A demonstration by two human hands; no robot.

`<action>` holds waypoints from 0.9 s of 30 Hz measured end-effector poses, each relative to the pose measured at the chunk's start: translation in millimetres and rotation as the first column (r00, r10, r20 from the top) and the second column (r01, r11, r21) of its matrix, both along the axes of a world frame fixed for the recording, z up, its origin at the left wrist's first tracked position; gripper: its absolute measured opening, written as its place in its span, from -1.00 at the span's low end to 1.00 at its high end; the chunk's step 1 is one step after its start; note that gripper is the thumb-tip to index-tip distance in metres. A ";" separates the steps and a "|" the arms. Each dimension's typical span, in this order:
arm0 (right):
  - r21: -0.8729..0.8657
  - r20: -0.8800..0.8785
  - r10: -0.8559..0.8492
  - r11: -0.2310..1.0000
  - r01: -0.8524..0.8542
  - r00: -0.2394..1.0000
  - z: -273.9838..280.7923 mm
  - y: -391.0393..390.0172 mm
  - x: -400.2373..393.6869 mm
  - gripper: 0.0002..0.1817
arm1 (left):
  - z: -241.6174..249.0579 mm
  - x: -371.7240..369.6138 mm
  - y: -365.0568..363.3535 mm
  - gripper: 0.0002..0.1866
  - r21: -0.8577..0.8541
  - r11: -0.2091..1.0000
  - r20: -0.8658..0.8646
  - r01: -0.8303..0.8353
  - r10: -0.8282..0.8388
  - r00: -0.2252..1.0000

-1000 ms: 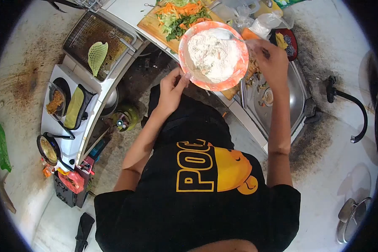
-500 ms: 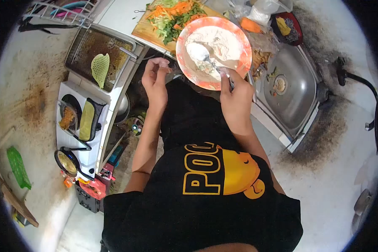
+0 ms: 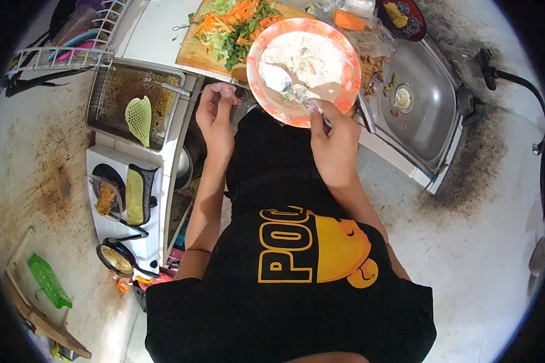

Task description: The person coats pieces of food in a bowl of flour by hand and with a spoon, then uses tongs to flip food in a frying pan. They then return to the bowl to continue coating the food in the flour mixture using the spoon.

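Note:
My right hand (image 3: 336, 136) grips the handle of a metal spoon (image 3: 277, 78), its thumb on top. The spoon's bowl rests low over white flour (image 3: 306, 57) in a round bowl with a red-and-white mottled rim (image 3: 350, 66). Some greenish-white bits lie in the flour by the spoon's neck. Left of the bowl, apart from it, my left hand (image 3: 215, 118) is closed with the fingers curled toward the thumb. Its fingertips look whitish; whether they pinch something is hard to make out. Behind the bowl, shredded carrot and greens (image 3: 239, 27) lie on a wooden cutting board (image 3: 194, 53).
At right is a steel sink (image 3: 427, 118) with scraps near its drain. A carrot piece (image 3: 348, 20) and plastic bags lie beyond the bowl. On the left stand a metal tray (image 3: 97, 103) with a green slotted turner (image 3: 138, 121), a white stove (image 3: 106, 227) and a dish rack (image 3: 60, 55).
The camera view has shifted slightly. The spoon's bowl, heaped with white earlier, now looks greyer with less flour on it. My left hand stays curled beside the bowl.

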State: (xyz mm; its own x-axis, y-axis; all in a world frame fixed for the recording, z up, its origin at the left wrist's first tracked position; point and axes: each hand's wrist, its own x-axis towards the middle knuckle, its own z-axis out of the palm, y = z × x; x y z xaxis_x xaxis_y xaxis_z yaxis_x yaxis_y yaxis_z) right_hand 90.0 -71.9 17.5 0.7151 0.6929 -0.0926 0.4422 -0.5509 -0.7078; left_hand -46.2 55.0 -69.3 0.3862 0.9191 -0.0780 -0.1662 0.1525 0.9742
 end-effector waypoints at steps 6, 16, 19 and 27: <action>0.088 -0.129 -0.048 0.994 0.059 0.991 -18.0 -7.7 4.7 -0.81 | 2.3 -0.2 8.6 -0.89 0.018 0.996 0.013 0.090 -0.090 0.996; 0.158 -0.447 -0.086 0.972 0.173 0.891 -20.1 -23.3 25.0 -0.75 | 13.1 12.4 6.7 -0.84 0.051 0.996 0.009 0.070 -0.071 0.997; 0.113 -0.551 -0.146 0.963 0.246 0.822 -7.6 -38.4 38.9 -0.76 | 11.7 11.2 4.3 -0.82 0.023 0.998 0.037 0.067 -0.067 0.997; 0.337 -0.723 -0.169 0.760 0.555 0.670 0.4 -129.1 117.8 -0.76 | 11.2 13.8 -12.0 -0.84 0.080 0.996 -0.049 -0.039 0.043 0.998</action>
